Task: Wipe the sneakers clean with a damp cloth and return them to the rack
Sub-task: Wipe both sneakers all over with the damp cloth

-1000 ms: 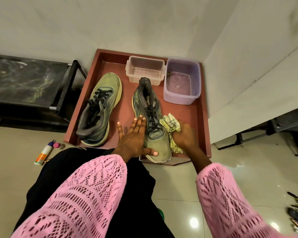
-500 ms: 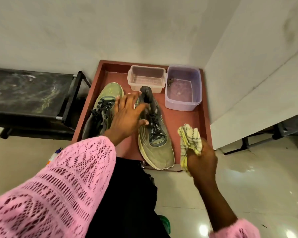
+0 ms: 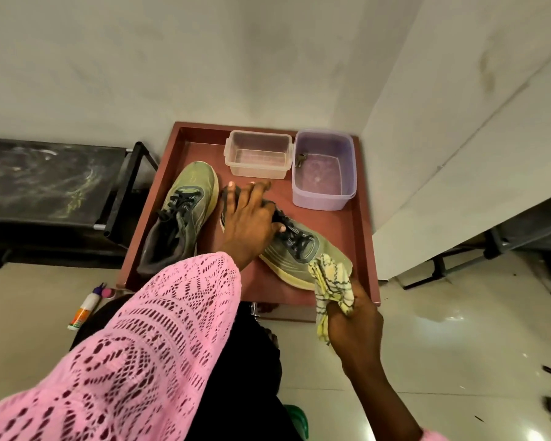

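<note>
Two olive-green sneakers with dark laces lie in a red-brown tray (image 3: 365,218). The left sneaker (image 3: 185,214) lies with its toe toward the wall. My left hand (image 3: 248,218) grips the heel end of the right sneaker (image 3: 303,253), which lies turned with its toe toward the near right corner. A yellow-and-white checked cloth (image 3: 330,281) is bunched in my right hand (image 3: 353,326), and its top touches that sneaker's toe.
A clear plastic box (image 3: 258,154) and a lilac tub (image 3: 323,170) holding water stand at the tray's far edge. A black shoe rack (image 3: 51,183) sits left of the tray. A glue bottle (image 3: 85,308) lies on the tiled floor. White walls close in behind and at the right.
My left hand went from the sneaker's toe to its heel and took hold of it, swinging the toe rightward. My right hand lifted the cloth off the shoe, then brought it to the toe.
</note>
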